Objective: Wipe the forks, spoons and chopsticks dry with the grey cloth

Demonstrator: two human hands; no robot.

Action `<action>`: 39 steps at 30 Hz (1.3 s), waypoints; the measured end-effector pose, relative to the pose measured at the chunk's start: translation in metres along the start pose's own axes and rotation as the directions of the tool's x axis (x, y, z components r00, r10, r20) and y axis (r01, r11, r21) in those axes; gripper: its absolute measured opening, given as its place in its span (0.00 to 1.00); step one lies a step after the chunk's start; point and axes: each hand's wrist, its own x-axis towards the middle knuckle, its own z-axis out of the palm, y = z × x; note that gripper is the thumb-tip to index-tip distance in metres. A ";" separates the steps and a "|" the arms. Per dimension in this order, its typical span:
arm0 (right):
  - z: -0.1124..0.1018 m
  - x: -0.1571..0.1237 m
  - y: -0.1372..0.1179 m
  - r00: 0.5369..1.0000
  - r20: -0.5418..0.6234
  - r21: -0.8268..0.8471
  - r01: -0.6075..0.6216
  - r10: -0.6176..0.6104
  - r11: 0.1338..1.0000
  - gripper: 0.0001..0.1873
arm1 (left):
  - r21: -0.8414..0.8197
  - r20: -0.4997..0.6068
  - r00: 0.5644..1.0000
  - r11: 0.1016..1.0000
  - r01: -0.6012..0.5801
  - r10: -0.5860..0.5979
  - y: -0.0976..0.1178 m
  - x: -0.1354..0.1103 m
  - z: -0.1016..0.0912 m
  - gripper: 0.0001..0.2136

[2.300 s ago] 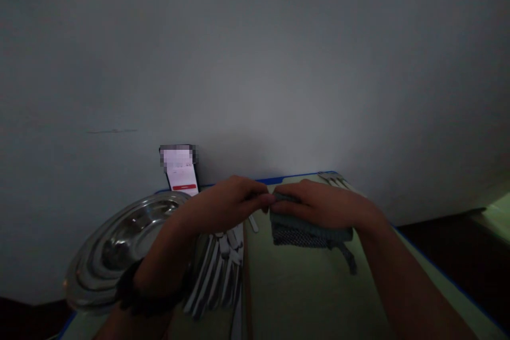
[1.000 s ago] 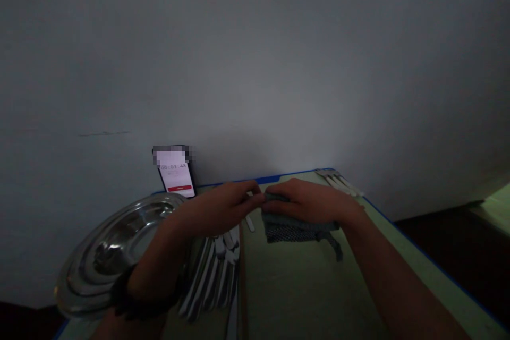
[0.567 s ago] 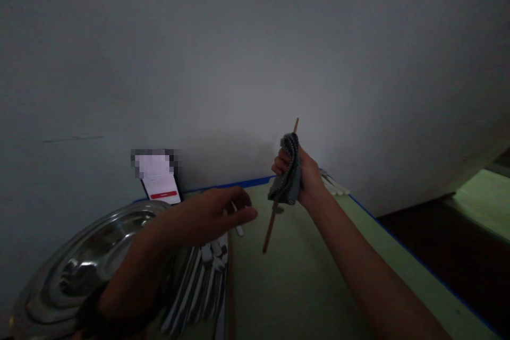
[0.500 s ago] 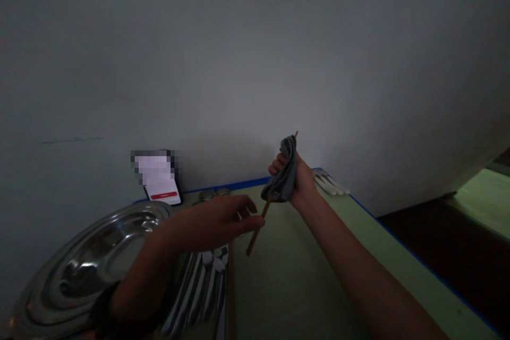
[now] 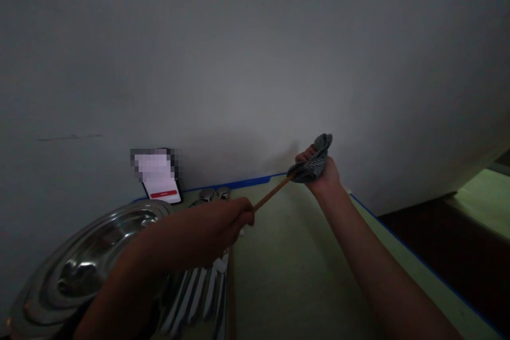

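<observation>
My left hand (image 5: 229, 223) is closed round the near end of a thin wooden chopstick (image 5: 273, 194). The far part of the chopstick runs into a folded dark checked cloth (image 5: 313, 166). My right hand (image 5: 329, 174) grips that cloth, its fingers wrapped about it, so the far tip of the stick is hidden. Both hands are held above the pale green table. Under my left forearm lie several metal utensils (image 5: 199, 292) side by side, partly covered by the arm.
Stacked steel trays or bowls (image 5: 91, 271) stand at the left. A phone (image 5: 164, 191) leans on the grey wall (image 5: 255, 64) behind the table (image 5: 279, 287). Rounded spoon ends (image 5: 223, 192) show near the blue table edge (image 5: 251, 183). Beyond the right edge, a dark floor (image 5: 442, 234) is visible.
My left hand has closed on the chopstick's lower end. My right hand has moved right with the cloth, and the stick now lies at a flatter slant, covering the white utensils behind.
</observation>
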 end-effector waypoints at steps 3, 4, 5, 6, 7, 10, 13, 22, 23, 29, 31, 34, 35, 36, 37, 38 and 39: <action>0.006 -0.008 0.012 0.998 -0.028 -0.022 0.050 -0.050 0.999 0.17 | 0.115 0.041 0.999 0.993 0.022 -0.027 0.007 0.008 0.006 0.13; 0.009 -0.012 0.019 0.999 -0.029 -0.047 0.035 -0.036 0.998 0.17 | 0.130 0.046 0.998 0.991 0.029 -0.035 0.009 0.011 0.008 0.13; 0.012 -0.016 0.027 0.999 -0.034 -0.078 0.010 -0.013 0.997 0.18 | 0.139 0.048 0.998 0.989 0.040 -0.047 0.011 0.013 0.010 0.12; 0.014 -0.021 0.034 0.999 -0.043 -0.101 -0.011 0.006 0.995 0.18 | 0.147 0.048 0.997 0.988 0.050 -0.058 0.011 0.015 0.011 0.11; 0.016 -0.025 0.041 0.998 -0.057 -0.114 -0.033 0.027 0.993 0.17 | 0.153 0.049 0.996 0.986 0.062 -0.070 0.011 0.016 0.012 0.10; 0.020 -0.034 0.056 0.993 -0.061 -0.103 -0.104 0.098 0.989 0.17 | 0.147 0.068 0.993 0.986 0.083 -0.094 0.005 0.017 0.011 0.10; 0.020 -0.034 0.057 0.994 -0.060 -0.106 -0.101 0.095 0.989 0.16 | 0.114 0.072 0.994 0.991 0.076 -0.084 0.000 0.019 0.008 0.13; 0.002 -0.004 0.014 0.994 -0.051 -0.066 0.097 -0.100 0.993 0.14 | -0.160 0.173 0.984 0.985 0.071 -0.043 -0.012 -0.001 -0.012 0.14; 0.000 -0.002 0.011 0.992 -0.026 -0.081 0.121 -0.123 0.989 0.15 | -0.171 0.156 0.987 0.983 0.060 -0.033 -0.014 -0.003 -0.014 0.14; 0.005 -0.006 0.009 0.989 0.027 -0.067 0.145 -0.144 0.987 0.17 | -0.110 0.108 0.993 0.992 0.066 -0.054 -0.012 0.002 -0.014 0.14; 0.009 -0.010 0.011 0.994 -0.021 -0.018 0.109 -0.110 0.994 0.18 | -0.097 0.133 0.991 0.994 0.041 -0.028 -0.007 0.007 -0.010 0.13; 0.009 -0.011 0.013 0.989 -0.063 -0.030 0.131 -0.132 0.991 0.17 | -0.138 0.160 0.986 0.990 -0.019 0.042 0.002 0.012 -0.006 0.12; 0.008 -0.010 0.014 0.986 -0.056 -0.068 0.156 -0.159 0.986 0.17 | -0.160 0.152 0.987 0.987 -0.034 0.059 0.004 0.013 -0.005 0.12; 0.006 -0.010 0.015 0.982 -0.040 -0.115 0.179 -0.184 0.977 0.17 | -0.175 0.129 0.989 0.983 -0.048 0.071 0.006 0.015 -0.004 0.12; 0.005 -0.009 0.016 0.980 -0.018 -0.163 0.193 -0.199 0.967 0.17 | -0.182 0.097 0.992 0.981 -0.060 0.079 0.008 0.016 -0.003 0.12; 0.005 -0.010 0.017 0.980 0.005 -0.203 0.197 -0.200 0.959 0.17 | -0.185 0.064 0.995 0.980 -0.068 0.081 0.009 0.017 -0.002 0.13; 0.006 -0.011 0.018 0.982 0.027 -0.229 0.191 -0.190 0.955 0.17 | -0.185 0.038 0.996 0.980 -0.070 0.079 0.010 0.018 -0.001 0.13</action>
